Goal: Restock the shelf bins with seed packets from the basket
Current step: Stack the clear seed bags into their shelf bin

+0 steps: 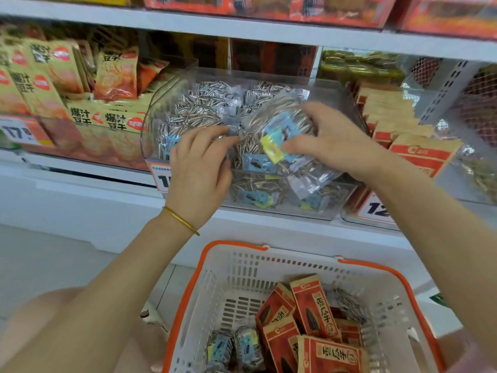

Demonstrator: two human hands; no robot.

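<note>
1. Far left on the shelf: yellow-and-orange snack bags (pixel 40 76), standing in rows.
2. Left hand (pixel 200 162), thin gold bangle (pixel 181 220) at the wrist. Grip curled, fingertips at the left edge of the held packet. Cannot tell whether they actually pinch it.
3. Centre: clear plastic shelf bin (pixel 152 130), heaped with transparent packets of striped seeds.
4. Clear seed packet with blue-and-yellow label (pixel 279 125), tilted, over the bin's heap.
5. Right hand (pixel 330 138): grip closed on that packet, thumb on the label face, fingers curled over the top.
6. Right of the bin: red-and-tan paper packets (pixel 419 154), stacked.
7. Near, below the shelf: white plastic basket with orange rim (pixel 242 270). It holds red paper seed packs (pixel 314 305) and small clear seed packs (pixel 247 345).
</note>
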